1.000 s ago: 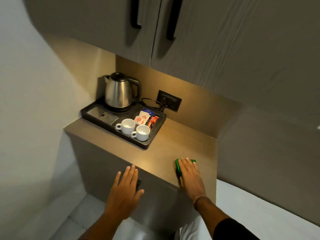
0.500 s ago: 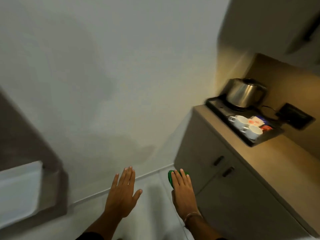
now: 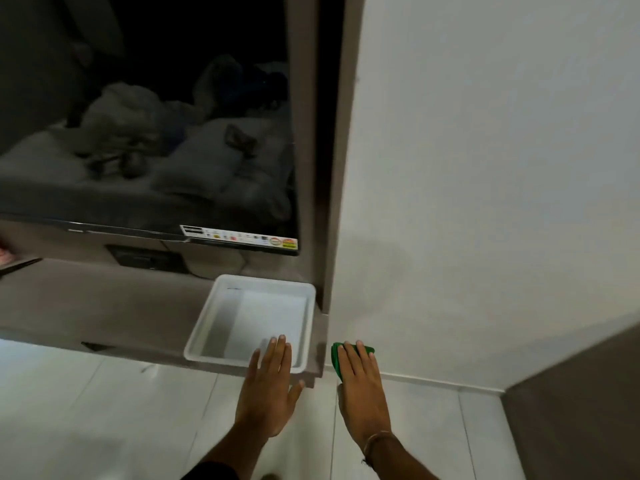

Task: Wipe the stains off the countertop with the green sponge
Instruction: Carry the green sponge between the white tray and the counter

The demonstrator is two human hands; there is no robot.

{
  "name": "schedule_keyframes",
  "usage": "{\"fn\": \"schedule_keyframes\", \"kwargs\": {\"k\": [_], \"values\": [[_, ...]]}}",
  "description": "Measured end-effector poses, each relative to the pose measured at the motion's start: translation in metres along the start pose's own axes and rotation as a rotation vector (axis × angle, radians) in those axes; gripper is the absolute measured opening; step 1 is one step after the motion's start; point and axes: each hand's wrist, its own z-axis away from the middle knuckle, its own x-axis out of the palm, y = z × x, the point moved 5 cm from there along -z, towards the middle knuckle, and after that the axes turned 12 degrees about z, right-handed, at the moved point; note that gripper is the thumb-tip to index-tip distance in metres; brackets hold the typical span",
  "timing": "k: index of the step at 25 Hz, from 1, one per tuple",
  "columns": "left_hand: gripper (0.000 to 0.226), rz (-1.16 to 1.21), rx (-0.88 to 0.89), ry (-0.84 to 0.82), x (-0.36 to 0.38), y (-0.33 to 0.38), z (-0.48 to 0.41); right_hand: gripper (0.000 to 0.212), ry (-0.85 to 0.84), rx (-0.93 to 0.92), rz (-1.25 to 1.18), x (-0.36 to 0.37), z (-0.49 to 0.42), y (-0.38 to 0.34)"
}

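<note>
My right hand (image 3: 360, 386) holds the green sponge (image 3: 335, 358) under flat fingers, in the air in front of the white wall, just right of a grey shelf's end. The sponge shows only at the fingertips and along the hand's left side. My left hand (image 3: 268, 389) is open, fingers spread, palm down, with its fingertips over the near rim of a white plastic tray (image 3: 214, 327). The countertop with the kettle is out of view.
The empty white tray sits at the right end of a grey shelf (image 3: 104, 306) under a dark TV screen (image 3: 145, 133). A grey cabinet side (image 3: 581, 410) rises at the lower right. White floor tiles (image 3: 104, 410) lie below.
The view has swung left from the countertop to the shelf under the TV. My right hand lifted the sponge off the countertop and carried it here; both hands kept their flat pose.
</note>
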Motion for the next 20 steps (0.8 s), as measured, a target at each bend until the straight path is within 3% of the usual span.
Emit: {"fn": "schedule_keyframes", "kwargs": {"k": [5,8,15,20], "values": [[0.093,0.04,-0.056,0.056,-0.022,-0.102,-0.057,0.086,-0.023,-0.064,-0.003,0.029,-0.091,-0.088],[0.08,0.043,-0.041,0.056,-0.028,-0.141,-0.091,0.078,-0.083,-0.058,0.003,0.055,-0.136,-0.117],[0.076,0.128,0.013,-0.047,-0.002,-0.179,-0.122,0.073,-0.228,0.0,0.054,0.117,-0.171,-0.131],[0.076,0.191,0.03,-0.034,0.003,-0.182,-0.123,0.075,-0.306,0.008,0.074,0.131,-0.169,-0.128]]}}
